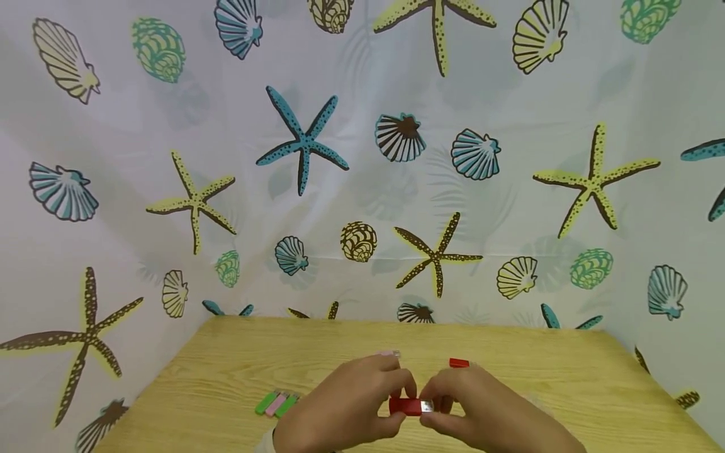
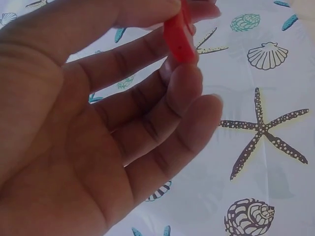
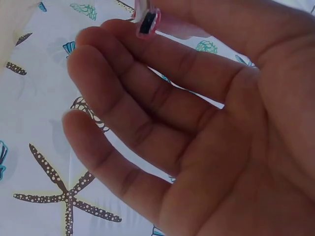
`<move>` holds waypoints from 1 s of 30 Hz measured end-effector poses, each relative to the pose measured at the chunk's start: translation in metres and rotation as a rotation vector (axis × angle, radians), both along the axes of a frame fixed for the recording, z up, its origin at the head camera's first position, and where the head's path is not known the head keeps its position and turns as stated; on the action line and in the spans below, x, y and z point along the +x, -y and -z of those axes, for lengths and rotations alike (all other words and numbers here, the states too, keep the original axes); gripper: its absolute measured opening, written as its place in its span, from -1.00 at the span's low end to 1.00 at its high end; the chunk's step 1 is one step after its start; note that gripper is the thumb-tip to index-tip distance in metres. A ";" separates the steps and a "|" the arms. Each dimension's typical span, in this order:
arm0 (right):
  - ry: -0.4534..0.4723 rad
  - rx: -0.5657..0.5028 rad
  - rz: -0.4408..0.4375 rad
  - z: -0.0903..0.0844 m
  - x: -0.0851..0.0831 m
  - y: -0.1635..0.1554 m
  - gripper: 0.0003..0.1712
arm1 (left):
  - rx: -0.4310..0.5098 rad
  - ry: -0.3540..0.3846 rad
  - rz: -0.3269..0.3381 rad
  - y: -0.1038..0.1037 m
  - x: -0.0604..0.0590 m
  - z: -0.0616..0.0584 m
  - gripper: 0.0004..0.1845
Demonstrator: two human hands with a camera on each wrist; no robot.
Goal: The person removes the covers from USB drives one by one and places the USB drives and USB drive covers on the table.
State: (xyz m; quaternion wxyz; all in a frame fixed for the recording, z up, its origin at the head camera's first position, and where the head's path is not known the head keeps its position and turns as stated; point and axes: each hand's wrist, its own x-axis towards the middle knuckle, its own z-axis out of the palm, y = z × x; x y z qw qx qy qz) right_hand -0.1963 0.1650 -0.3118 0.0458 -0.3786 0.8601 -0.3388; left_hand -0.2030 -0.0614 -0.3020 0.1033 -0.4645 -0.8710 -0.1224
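Observation:
Between my two hands, above the wooden table, is a red USB flash drive (image 1: 406, 406) lying sideways, its metal plug toward the right. My left hand (image 1: 352, 402) pinches the red body between thumb and fingertips; the left wrist view shows the drive's red end (image 2: 179, 42) at those fingertips. At the plug end, thumb and index finger of my right hand (image 1: 481, 406) pinch the drive. The open mouth of the plug (image 3: 147, 23) faces the camera in the right wrist view. The other right fingers are loosely bent.
Two green sticks, one a green flash drive (image 1: 266, 402), lie at the left with a pink flash drive (image 1: 276, 404) between them. Beyond the hands are a partly hidden pink piece (image 1: 389, 353) and a red piece (image 1: 459, 363). A shell-patterned curtain (image 1: 362, 189) surrounds the wooden table (image 1: 226, 352).

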 end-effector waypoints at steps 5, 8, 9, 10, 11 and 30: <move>0.020 -0.003 -0.016 0.000 0.002 0.000 -0.88 | -0.025 0.043 -0.006 -0.001 0.002 -0.001 -0.81; 0.009 -0.004 -0.029 -0.001 0.004 -0.001 -0.87 | -0.017 0.038 0.006 -0.002 0.003 0.000 -0.80; 0.010 -0.005 -0.034 -0.001 0.004 -0.001 -0.86 | -0.015 0.030 0.015 -0.003 0.003 0.000 -0.81; 0.010 -0.006 -0.039 -0.001 0.004 -0.001 -0.86 | -0.013 0.027 0.022 -0.004 0.003 0.000 -0.82; 0.009 -0.006 -0.043 -0.001 0.005 -0.001 -0.85 | -0.014 0.022 0.029 -0.004 0.003 0.000 -0.83; -0.030 0.067 -0.058 -0.007 0.008 -0.003 -0.87 | 0.041 0.102 0.162 -0.004 0.004 -0.001 -0.86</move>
